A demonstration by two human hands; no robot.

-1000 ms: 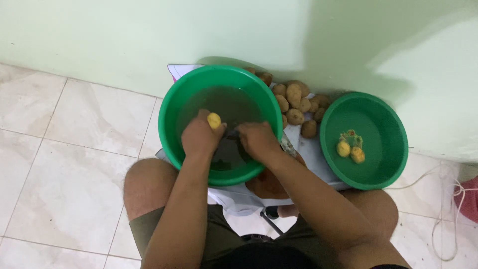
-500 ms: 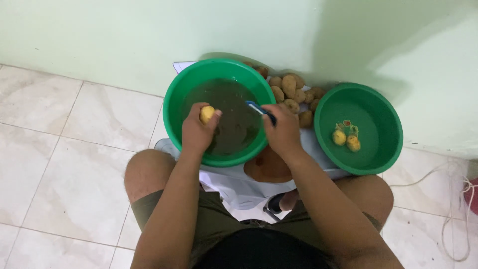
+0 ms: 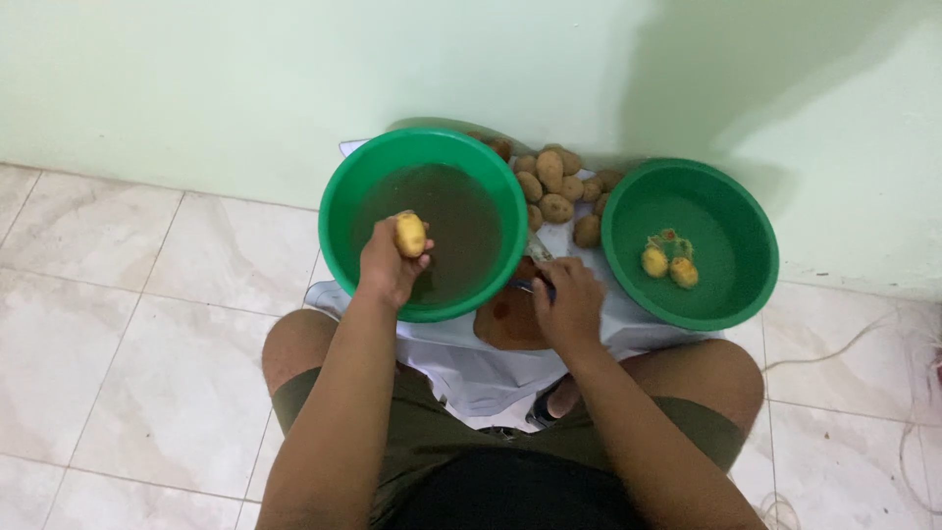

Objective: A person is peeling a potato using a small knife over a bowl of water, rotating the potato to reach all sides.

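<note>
A peeled yellow potato (image 3: 409, 235) sits pinched in the curled fingers of the left hand (image 3: 388, 265), above a green basin of murky water (image 3: 339, 211) on the pale tiled floor (image 3: 147, 304) by a light green wall (image 3: 245, 79). The right hand (image 3: 567, 304), fingers wrapped shut around a peeler (image 3: 539, 257), hovers over a brown board (image 3: 505, 319). Beyond it lie unpeeled potatoes (image 3: 554, 191) and a second basin (image 3: 746, 216).

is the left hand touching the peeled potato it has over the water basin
Touching. The head view shows the left hand with its fingers wrapped around the yellow peeled potato, no gap between them, held above the murky water of the green basin.
</note>
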